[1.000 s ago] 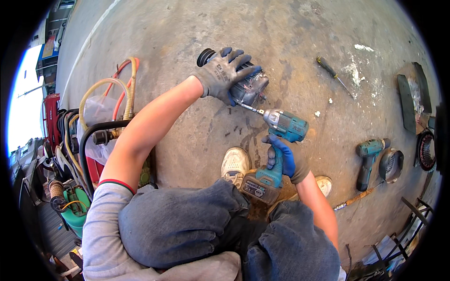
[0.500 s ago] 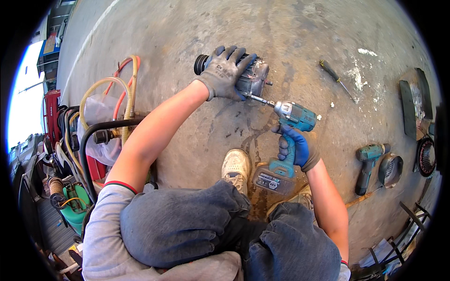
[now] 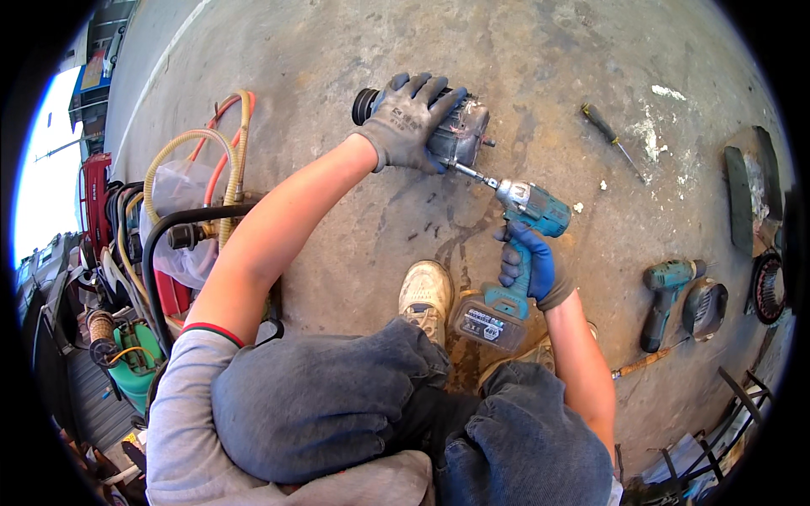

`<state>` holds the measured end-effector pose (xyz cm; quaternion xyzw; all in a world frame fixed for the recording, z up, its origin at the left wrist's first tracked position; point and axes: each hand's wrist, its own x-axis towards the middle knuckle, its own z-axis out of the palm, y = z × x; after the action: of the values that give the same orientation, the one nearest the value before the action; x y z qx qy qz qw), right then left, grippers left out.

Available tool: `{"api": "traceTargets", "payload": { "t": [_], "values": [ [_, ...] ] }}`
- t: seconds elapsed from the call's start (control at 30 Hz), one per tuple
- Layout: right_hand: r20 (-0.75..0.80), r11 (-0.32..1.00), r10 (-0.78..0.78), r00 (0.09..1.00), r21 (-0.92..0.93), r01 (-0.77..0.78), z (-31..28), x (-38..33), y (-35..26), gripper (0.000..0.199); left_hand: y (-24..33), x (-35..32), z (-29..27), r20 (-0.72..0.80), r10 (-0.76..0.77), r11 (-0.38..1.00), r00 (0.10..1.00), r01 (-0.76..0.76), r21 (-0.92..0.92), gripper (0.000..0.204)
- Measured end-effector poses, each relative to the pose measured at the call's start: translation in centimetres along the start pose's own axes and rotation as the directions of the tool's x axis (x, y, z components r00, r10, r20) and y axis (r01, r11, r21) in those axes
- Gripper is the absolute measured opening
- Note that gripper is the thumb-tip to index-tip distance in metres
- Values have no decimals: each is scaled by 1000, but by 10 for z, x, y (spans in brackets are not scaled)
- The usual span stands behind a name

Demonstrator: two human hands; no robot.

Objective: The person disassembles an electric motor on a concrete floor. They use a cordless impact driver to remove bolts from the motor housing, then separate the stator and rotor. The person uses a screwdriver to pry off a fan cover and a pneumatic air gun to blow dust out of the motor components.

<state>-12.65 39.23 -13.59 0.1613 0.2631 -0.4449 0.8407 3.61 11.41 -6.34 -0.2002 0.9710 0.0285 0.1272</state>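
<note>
A boxy motor (image 3: 466, 131) lies on the stained floor (image 3: 337, 253), its metal dull grey and dark with grime, a ribbed black wheel (image 3: 364, 106) at its left end. The gloved left hand (image 3: 411, 124) clamps over it, fingers spread; the right hand (image 3: 537, 266) has its fingers wrapped round a teal drill (image 3: 540, 210), whose long bit (image 3: 476, 174) reaches the motor's near edge.

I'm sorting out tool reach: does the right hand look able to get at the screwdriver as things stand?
Probably not: the right hand is closed around the cordless driver. Otherwise, the way to the screwdriver looks free, with only white crumbs on the floor between.
</note>
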Motion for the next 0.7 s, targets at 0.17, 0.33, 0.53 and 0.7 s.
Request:
{"api": "traceTargets", "payload": {
  "t": [0.17,0.33,0.53,0.7],
  "values": [
    [12,998,30,999,59,-31,-1,2,-4,35,-1,-1,2,-36,8,1000,999,-8,-16,117],
    [-9,1000,-7,1000,-30,6,0,1,-5,35,5,-13,6,-109,46,996,993,-54,-72,108],
    [-19,1000,-7,1000,-26,6,0,0,-7,34,8,-38,22,-297,205,943,933,-269,-195,68],
    [-17,999,-29,999,-26,28,-8,-4,-3,34,27,-29,28,-376,177,954,910,-252,-161,47]
  ]
}}
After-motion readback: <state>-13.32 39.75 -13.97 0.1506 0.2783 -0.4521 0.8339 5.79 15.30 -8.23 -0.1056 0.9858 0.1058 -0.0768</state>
